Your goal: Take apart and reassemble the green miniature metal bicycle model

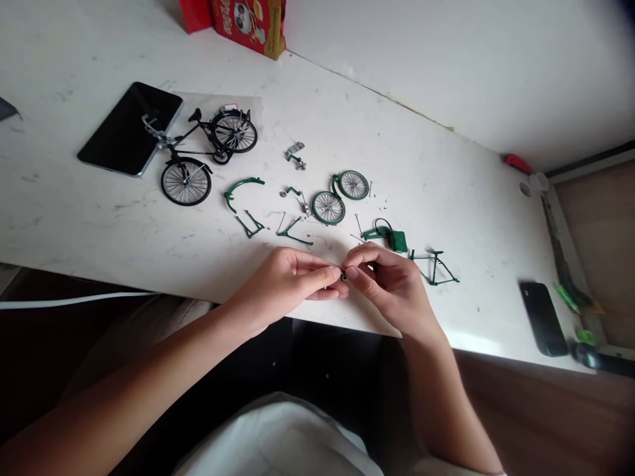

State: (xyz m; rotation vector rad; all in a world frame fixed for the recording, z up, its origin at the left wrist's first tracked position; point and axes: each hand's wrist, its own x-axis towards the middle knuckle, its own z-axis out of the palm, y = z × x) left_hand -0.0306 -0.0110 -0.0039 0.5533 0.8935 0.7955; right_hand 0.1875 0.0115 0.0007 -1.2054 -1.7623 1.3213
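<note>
My left hand (pixel 302 274) and my right hand (pixel 384 277) meet fingertip to fingertip above the front of the white table. Between them both pinch a small dark part (pixel 342 276), mostly hidden by the fingers. Beyond the hands lie pieces of a green model bicycle: two spoked wheels (pixel 328 207), a curved green fender (pixel 241 188), a forked green piece (pixel 249 225) and a V-shaped rod piece (pixel 294 233). A green box-like piece (pixel 398 240) rests just past my right hand. To its right is a green frame with a saddle (pixel 434 268).
An assembled black model bicycle (pixel 206 145) stands at the left beside a dark tablet (pixel 131 129). A red package (pixel 248 25) is at the back. On the right lie a black phone (pixel 543 318) and green-handled tools (pixel 566 297). Tiny loose parts are scattered mid-table.
</note>
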